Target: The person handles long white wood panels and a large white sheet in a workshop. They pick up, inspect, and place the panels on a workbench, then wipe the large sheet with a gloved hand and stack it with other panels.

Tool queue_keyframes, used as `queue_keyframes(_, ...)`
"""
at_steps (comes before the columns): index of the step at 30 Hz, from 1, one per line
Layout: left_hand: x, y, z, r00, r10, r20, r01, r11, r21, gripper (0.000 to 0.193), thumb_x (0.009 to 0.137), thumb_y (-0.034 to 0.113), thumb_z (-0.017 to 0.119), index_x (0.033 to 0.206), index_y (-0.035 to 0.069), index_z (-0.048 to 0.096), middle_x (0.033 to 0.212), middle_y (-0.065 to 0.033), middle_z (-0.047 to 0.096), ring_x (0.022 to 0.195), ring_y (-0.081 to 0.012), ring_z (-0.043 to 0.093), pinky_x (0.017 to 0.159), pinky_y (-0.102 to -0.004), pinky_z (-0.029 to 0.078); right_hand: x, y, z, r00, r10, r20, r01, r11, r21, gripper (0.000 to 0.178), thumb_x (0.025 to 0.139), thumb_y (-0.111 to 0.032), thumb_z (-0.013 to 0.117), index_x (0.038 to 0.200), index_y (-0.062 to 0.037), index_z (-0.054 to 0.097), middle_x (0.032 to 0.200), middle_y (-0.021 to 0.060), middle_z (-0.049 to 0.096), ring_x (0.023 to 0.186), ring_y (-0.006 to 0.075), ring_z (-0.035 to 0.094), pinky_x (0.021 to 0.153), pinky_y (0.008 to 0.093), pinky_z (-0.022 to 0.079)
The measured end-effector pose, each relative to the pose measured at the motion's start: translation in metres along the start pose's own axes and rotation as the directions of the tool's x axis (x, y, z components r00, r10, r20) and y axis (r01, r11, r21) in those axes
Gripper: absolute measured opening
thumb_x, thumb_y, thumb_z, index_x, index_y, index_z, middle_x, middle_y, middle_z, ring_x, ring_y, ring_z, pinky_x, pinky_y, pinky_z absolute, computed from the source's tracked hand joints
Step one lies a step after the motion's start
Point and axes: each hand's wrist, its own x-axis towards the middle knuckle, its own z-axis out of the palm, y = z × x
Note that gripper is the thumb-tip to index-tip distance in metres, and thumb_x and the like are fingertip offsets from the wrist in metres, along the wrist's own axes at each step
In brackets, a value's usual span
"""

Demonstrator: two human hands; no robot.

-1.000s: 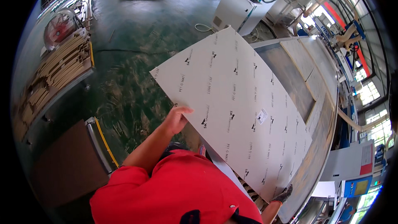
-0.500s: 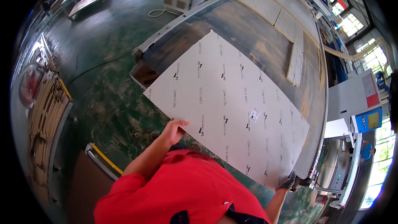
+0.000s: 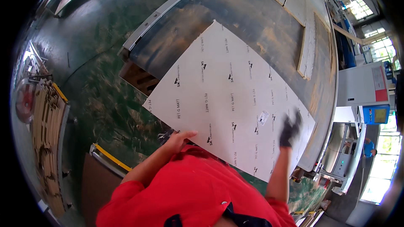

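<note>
A large white board [image 3: 227,101] with a printed film on its face lies tilted across the corner of the machine table, its near edge reaching out toward my red shirt. My bare left hand [image 3: 180,138] grips that near edge at the left, thumb on top and the other fingers hidden underneath. Over the right part of the board is my right hand [image 3: 290,129] in a dark glove, blurred by motion, its fingers seemingly stretched out with nothing visible in them. Beside it, a small white label [image 3: 263,118] sticks to the board.
Sawdust covers the dark machine table [image 3: 185,29], where narrow white strips [image 3: 309,46] lie farther back. A cart of stacked cut boards [image 3: 44,130] stands at the left, near a brown panel with a yellow edge [image 3: 111,157]. A grey cabinet [image 3: 362,84] stands at the right.
My right hand has left the board's right corner and moved up and inward over its face. My left hand keeps its hold on the near edge. The view has shifted slightly.
</note>
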Motion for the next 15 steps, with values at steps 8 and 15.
queue_keyframes(8, -0.003, 0.01, -0.007, 0.994, 0.038, 0.099, -0.059, 0.975, 0.212, 0.052, 0.087, 0.012, 0.072, 0.133, -0.001, 0.052, 0.126, -0.0109, 0.06, 0.118, -0.023, 0.057, 0.102, -0.0364, 0.044, 0.093, -0.238, 0.256, 0.235, -0.779, 0.582, 0.886, 0.418, 0.201, 0.065, 0.097, -0.044, 0.054, 0.149, -0.008, 0.04, 0.158, 0.0149, 0.034, 0.148, 0.0328, 0.028, 0.123, 0.046, 0.021)
queue_keyframes(15, -0.011, 0.027, 0.003, 0.996, -0.08, 0.042, 0.072, 0.984, 0.165, 0.059, 0.083, 0.013, 0.077, 0.134, -0.001, 0.052, 0.128, -0.0104, 0.06, 0.121, -0.023, 0.055, 0.104, -0.0377, 0.043, 0.148, -0.251, 0.291, 0.024, -0.746, 0.666, 0.911, 0.29, 0.292, 0.064, 0.1, -0.048, 0.047, 0.149, -0.0077, 0.041, 0.157, 0.0137, 0.037, 0.146, 0.0297, 0.031, 0.122, 0.0434, 0.021)
